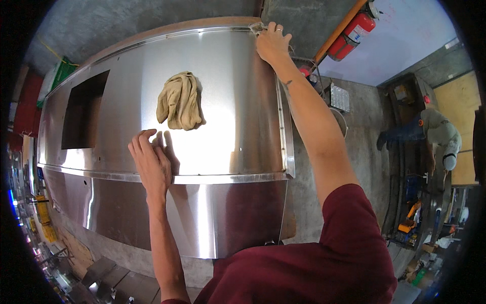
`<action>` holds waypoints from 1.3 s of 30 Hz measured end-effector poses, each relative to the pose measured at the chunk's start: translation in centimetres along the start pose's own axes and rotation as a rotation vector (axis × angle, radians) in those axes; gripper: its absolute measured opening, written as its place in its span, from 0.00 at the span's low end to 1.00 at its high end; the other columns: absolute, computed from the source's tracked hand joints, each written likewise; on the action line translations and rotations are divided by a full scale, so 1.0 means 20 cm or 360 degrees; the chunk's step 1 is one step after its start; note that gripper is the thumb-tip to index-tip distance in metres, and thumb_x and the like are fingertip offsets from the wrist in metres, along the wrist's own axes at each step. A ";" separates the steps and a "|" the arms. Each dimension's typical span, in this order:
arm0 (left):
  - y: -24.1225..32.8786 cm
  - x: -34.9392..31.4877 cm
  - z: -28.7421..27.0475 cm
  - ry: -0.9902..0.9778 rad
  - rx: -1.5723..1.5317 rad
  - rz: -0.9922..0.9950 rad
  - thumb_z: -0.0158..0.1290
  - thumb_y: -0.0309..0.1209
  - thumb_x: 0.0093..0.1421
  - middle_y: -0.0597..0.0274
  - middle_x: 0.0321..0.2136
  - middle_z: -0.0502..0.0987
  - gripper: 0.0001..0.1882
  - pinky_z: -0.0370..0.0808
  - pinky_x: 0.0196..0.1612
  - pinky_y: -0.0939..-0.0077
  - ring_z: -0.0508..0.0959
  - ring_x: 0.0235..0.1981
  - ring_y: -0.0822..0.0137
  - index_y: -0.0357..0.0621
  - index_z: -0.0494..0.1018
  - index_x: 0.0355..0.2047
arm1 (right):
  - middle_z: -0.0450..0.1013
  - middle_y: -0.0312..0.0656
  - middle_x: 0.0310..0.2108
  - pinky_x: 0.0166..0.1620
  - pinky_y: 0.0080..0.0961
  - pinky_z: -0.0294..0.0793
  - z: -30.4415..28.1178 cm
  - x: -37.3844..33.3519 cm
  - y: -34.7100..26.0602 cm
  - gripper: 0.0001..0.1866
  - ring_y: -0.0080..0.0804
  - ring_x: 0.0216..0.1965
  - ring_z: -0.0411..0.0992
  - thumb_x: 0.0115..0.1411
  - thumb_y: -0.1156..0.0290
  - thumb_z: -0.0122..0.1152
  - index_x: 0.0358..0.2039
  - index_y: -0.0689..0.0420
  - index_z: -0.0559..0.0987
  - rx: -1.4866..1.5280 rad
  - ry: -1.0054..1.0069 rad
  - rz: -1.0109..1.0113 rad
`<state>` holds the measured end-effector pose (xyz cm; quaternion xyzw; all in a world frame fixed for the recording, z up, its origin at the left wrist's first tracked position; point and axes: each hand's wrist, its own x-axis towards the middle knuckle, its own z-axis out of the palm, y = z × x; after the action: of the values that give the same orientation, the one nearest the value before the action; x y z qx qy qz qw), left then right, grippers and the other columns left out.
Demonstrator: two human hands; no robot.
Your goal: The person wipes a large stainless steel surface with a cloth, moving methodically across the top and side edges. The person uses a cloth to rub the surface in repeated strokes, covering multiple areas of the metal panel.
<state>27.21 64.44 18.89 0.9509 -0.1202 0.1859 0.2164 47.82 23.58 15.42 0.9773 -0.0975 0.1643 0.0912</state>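
Observation:
A large stainless-steel counter [212,55] with a raised rim lies in front of me. My right hand [273,43] reaches to its far right corner, fingers bent over a small crumpled greyish-brown rag [257,28] pressed against the rim. Part of that rag is hidden under the palm. Near the front edge, my left hand [153,162] hovers at or just touches the steel, its fingers loosely bent and apart with nothing in them. Beyond its fingertips a folded tan cloth [179,101] rests on the sheet.
A rectangular opening [85,111] is cut into the counter's left part. To the right, a red fire extinguisher [352,36] hangs by an orange pole [336,33]. A bucket [338,121] stands on the floor. Another person [440,131] is at a cluttered bench on the far right.

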 end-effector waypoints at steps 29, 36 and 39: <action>0.01 0.02 0.06 0.0039 0.0179 -0.0073 0.46 0.13 0.62 0.47 0.50 0.75 0.17 0.68 0.59 0.51 0.72 0.54 0.44 0.34 0.72 0.51 | 0.84 0.45 0.49 0.56 0.42 0.82 0.41 0.42 0.59 0.19 0.48 0.52 0.83 0.69 0.59 0.59 0.51 0.57 0.87 0.2791 0.0101 0.1132; -0.03 0.02 0.05 0.0122 0.0269 0.0015 0.47 0.14 0.62 0.45 0.47 0.75 0.16 0.68 0.57 0.51 0.72 0.50 0.43 0.32 0.72 0.50 | 0.83 0.45 0.54 0.62 0.46 0.76 0.51 0.49 0.35 0.23 0.56 0.54 0.79 0.75 0.49 0.53 0.51 0.51 0.88 0.1165 0.0117 -0.0351; -0.06 0.02 0.04 0.0106 0.0206 0.0026 0.47 0.15 0.63 0.45 0.46 0.75 0.15 0.68 0.56 0.51 0.72 0.49 0.44 0.32 0.73 0.50 | 0.81 0.44 0.40 0.37 0.41 0.72 0.50 0.34 0.43 0.26 0.45 0.33 0.73 0.77 0.51 0.47 0.48 0.59 0.87 0.2043 0.0006 0.0205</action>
<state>28.22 65.12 18.02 0.9552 -0.1085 0.2265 0.1568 55.32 12.02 9.69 0.8294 -0.0382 0.1967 -0.5216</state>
